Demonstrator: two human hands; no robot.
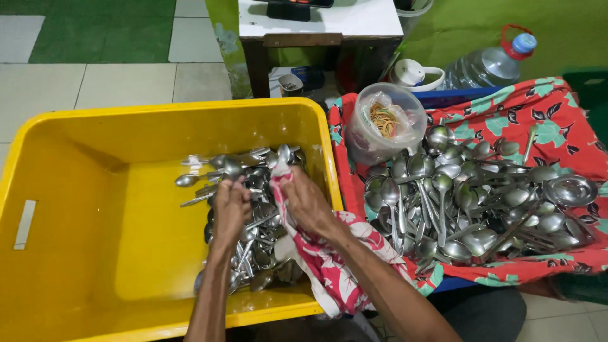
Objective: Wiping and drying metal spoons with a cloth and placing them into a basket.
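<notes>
Both my hands reach into a big yellow plastic tub (76,209) that holds a heap of steel spoons (253,234) along its right side. My left hand (231,206) pinches a spoon near the top of that heap. My right hand (307,199) grips a red and white floral cloth (329,266), which drapes over the tub's right rim and down toward me; the cloth's upper end wraps around something, likely a spoon, near my fingers.
To the right, a second pile of spoons (475,202) lies on a red floral cloth (557,126). Behind it stand a clear tub with rubber bands in a bag (383,120), a large water bottle (491,63), a white jug (415,75) and a white-topped table (354,22).
</notes>
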